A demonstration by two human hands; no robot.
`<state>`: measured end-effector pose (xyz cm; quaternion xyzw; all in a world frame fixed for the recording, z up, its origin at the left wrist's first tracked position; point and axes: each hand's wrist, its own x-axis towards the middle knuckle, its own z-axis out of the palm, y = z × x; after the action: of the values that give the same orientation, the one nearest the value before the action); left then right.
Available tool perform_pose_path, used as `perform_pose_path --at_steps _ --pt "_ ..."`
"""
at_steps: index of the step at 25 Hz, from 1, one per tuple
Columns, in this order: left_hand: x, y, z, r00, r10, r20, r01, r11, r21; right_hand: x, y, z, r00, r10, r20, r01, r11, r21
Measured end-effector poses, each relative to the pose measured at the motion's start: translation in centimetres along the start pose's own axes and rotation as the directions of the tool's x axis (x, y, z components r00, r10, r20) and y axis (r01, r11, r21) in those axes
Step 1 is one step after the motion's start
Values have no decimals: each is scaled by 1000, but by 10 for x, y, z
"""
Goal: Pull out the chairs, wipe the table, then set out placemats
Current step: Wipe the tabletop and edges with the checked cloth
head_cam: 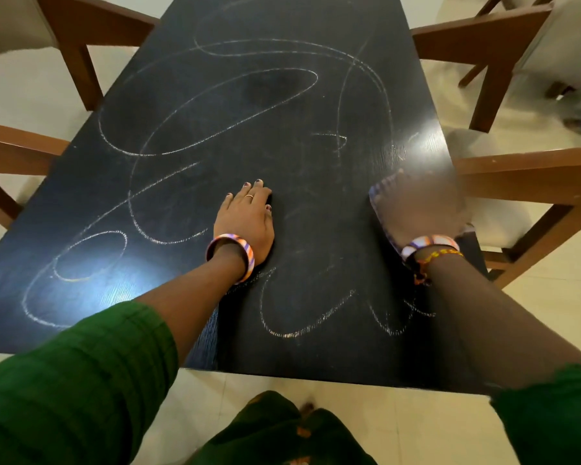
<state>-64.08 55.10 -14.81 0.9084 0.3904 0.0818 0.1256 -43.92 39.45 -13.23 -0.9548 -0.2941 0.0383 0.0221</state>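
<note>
Head view, single frame. Black table (265, 105) ran lengthwise away from the camera, its top covered in looping white chalk lines (212, 95). Left hand (245, 219) lay flat on the tabletop near the middle of the near half, palm down, fingers straight and together, holding nothing; thin ring on one finger, striped bangle (230, 256) at the wrist. Right hand (413, 209) was over the table near its right edge, heavily motion-blurred; a pale, blurred cloth (378, 213) seemed to lie under it, showing along the hand's left side, but I could not tell whether the fingers gripped it or merely pressed on it. Right wrist carried a matching striped bangle (430, 245) and a yellow-orange thread band (441, 255). Both forearms came out of green sleeves (81, 374). Four wooden chairs with pale upholstery stood at the long sides: far left chair (81, 31), near left chair (10, 152), far right chair (490, 38), near right chair (530, 176). The near right chair's frame was just beside the table edge. Floor was pale tile (366, 427). No placemats seen on the table in this frame.
</note>
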Motion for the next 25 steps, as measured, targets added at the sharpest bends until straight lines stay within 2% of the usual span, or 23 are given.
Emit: perform_pose_path --at_steps 2,4,5,6,8,9,11,12,16,18,21,23,25 --pt "-2 -1 0 1000 1 0 -1 1000 -7 -14 -35 5 983 -178 -32 179 984 2" --pt "-3 -2 0 1000 5 3 -5 1000 -12 -51 -45 18 927 -371 -60 370 929 -22" --pt "-3 -3 1 1000 7 4 -7 1000 -13 -64 -34 22 916 -397 -63 395 918 -41" --pt "-2 -3 1 1000 10 3 -10 1000 -14 -65 -17 21 932 -355 -70 353 935 -39" --pt "-1 -2 0 1000 17 5 -17 1000 -15 -38 23 9 992 -115 -56 114 993 -20" --pt "-1 -2 -1 1000 17 6 -17 1000 -15 -21 40 -2 1000 25 6 -25 1000 19" --pt "-2 -2 -1 1000 16 8 -16 1000 -9 -5 59 -15 978 158 134 -178 972 156" --pt "-3 -2 0 1000 14 10 -14 1000 -7 -13 60 -13 976 172 135 -193 968 161" --pt "-3 -1 1 1000 12 12 -12 1000 8 -89 64 13 966 258 -14 -258 966 34" --pt "-2 2 -1 1000 12 15 -12 1000 10 -77 65 10 963 269 -7 -268 960 77" --pt "-6 5 -2 1000 14 27 -14 1000 23 -16 50 -12 974 208 86 -220 959 178" --pt "-8 4 -2 1000 20 22 -20 1000 19 -14 45 -14 979 187 76 -197 968 156" --pt "-9 4 -1 1000 17 16 -18 1000 22 -50 57 1 987 162 8 -162 983 84"
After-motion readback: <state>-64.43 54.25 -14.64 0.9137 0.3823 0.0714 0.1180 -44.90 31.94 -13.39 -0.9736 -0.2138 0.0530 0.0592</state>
